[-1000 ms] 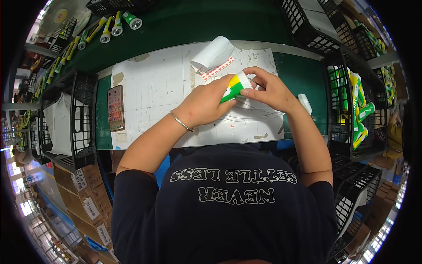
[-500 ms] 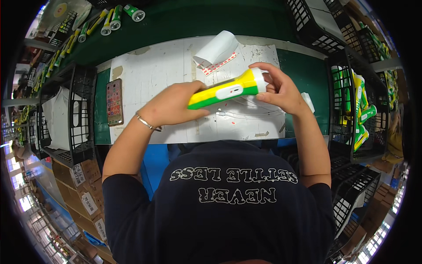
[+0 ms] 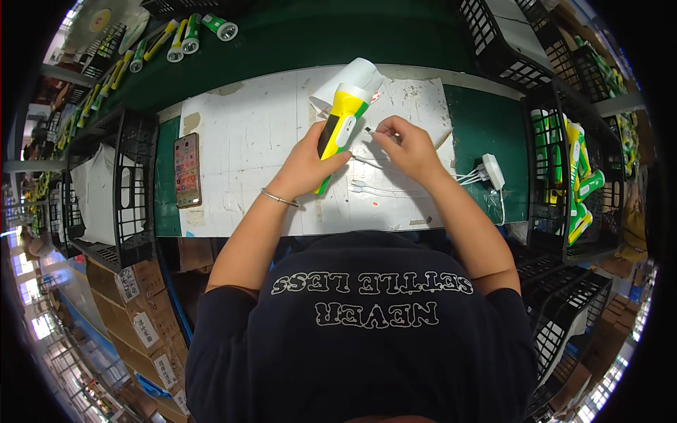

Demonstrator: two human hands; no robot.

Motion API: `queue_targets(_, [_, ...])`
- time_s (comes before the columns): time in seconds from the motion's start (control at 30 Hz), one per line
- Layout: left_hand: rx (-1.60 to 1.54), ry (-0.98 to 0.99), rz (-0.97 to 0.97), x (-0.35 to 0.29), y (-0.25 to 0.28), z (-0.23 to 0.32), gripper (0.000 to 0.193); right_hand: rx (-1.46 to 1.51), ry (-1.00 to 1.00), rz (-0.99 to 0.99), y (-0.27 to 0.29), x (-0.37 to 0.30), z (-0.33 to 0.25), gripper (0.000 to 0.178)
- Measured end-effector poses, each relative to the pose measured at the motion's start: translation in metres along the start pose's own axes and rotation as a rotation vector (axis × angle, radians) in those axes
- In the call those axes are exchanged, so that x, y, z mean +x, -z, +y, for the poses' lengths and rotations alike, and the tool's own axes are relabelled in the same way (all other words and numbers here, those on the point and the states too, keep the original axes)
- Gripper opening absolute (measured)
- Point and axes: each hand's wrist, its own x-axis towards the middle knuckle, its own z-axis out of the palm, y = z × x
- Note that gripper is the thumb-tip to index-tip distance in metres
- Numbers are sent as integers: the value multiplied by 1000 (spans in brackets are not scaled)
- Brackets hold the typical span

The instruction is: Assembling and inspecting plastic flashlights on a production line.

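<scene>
My left hand (image 3: 310, 163) is wrapped round the body of a yellow and green flashlight (image 3: 338, 130). Its white head points away from me, and a white side panel faces right. Close to that panel, my right hand (image 3: 405, 146) pinches a small cable plug (image 3: 369, 131) between thumb and fingertips; a narrow gap separates the plug from the flashlight. White cables (image 3: 381, 187) lie on the table below both hands. They lead toward a white multi-port charger (image 3: 491, 170) to the right of my right forearm. Behind the flashlight's head rests a curled white sheet (image 3: 363, 70).
A phone (image 3: 187, 171) lies on the left of the white work surface (image 3: 243, 127). Black crates flank me: the left crate (image 3: 130, 204) holds white sheets, the right crate (image 3: 613, 187) several flashlights (image 3: 580, 151). More flashlights (image 3: 190, 35) lie at the far left.
The flashlight has swung from nearly level to upright-slanting, its head now pointing away from me. My right hand has let go of its head and now pinches a cable plug.
</scene>
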Motion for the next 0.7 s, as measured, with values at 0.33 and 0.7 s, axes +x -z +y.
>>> queue_targets(0.33, [110,-215,8,8,-27,9,64,388,-267,-185,36,-4,-20,18])
queue_targets(0.7, [525,-422,312,4,-43,12,58,440,-301,-24,25,-8,-23,18])
